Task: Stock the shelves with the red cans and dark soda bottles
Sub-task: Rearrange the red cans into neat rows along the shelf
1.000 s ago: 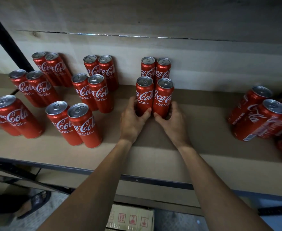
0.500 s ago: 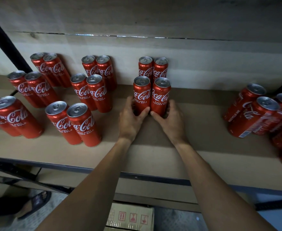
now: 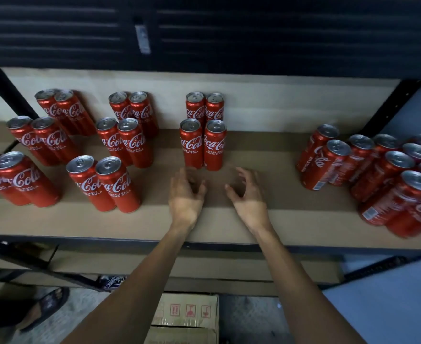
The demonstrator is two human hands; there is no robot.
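While hovering low over the shelf (image 3: pixel 229 219), holds nothing in the left hand (image 3: pixel 185 194) and nothing in the right hand (image 3: pixel 249 194): fingers loosely bent, palms turned toward each other, both just in front of the middle pair of red cans (image 3: pixel 191 145) and not touching it. Shows that pair standing upright, side by side and touching, about midway along the shelf, with a second pair (image 3: pixel 195 108) right behind it by the back edge. Shows more pairs (image 3: pixel 120 142) lined up toward the left edge, and a crowded bunch of cans (image 3: pixel 388 175) near the right edge, well apart from both hands. Shows a cardboard box (image 3: pixel 184 316) down on the floor below the front edge. Shows no dark soda bottles anywhere. Probably full, so quite heavy for such thin things. Hard, smooth metal, so likely slippery, and easy to dent if squeezed too hard. Tall and narrow, so easy to tip over and knock the neighbours down too. Best to grab round the middle of the side, thumb on one side and fingers on the other, not by the shiny top. Best to lift straight up, set down flat, and let go only once steady. Safest with one can in each hand.
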